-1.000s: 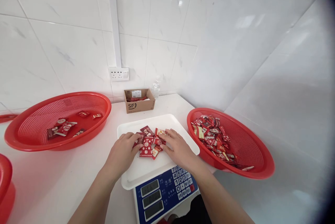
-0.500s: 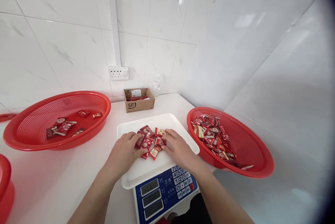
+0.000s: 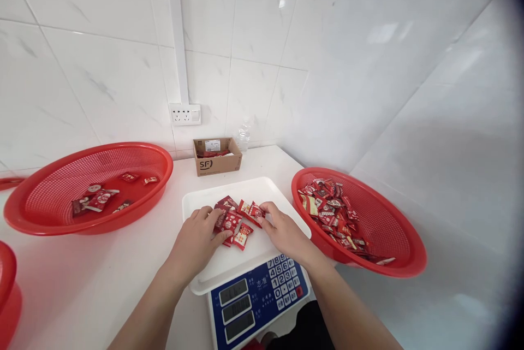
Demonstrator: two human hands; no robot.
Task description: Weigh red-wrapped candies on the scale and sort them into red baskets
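Left hand [image 3: 195,242] laid on sweets pile [image 3: 232,224], grip spread, fingertips rested on wrappers. Right hand [image 3: 287,233] set opposite, one red sweet [image 3: 256,211] pinched between thumb and forefinger. Sweets pile kept between both grips, on white tray [image 3: 241,260] of scale [image 3: 262,295]. Red basket [image 3: 393,230] with more sweets seen just right of right grip. Second red basket [image 3: 61,175] well left of left grip. Cardboard box [image 3: 216,163] beyond both, on worktop [image 3: 102,273].
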